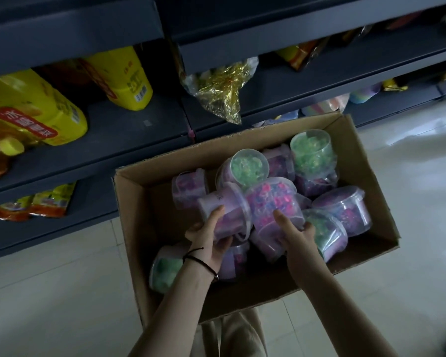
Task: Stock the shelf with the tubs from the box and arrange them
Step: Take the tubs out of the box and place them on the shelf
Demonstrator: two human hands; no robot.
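Observation:
An open cardboard box [245,140] sits on the floor below me, filled with several clear plastic tubs of purple, pink and green pieces. My left hand [210,237] grips a purple tub [223,204] lying on its side near the box's middle. My right hand [296,235] holds a pink-and-blue-filled tub [271,199] right beside it. Two green-filled tubs [312,153] stand at the back of the box. Another green tub [165,269] lies at the near left corner, partly hidden by my left wrist. The dark shelf [129,130] rises just behind the box.
Yellow bottles [31,106] lie on the left shelf. A gold foil bag [222,91] hangs over a shelf edge above the box. Snack packets [34,204] sit on the lowest left shelf. Pastel items [327,104] sit behind the box. Pale floor tiles [62,292] surround it.

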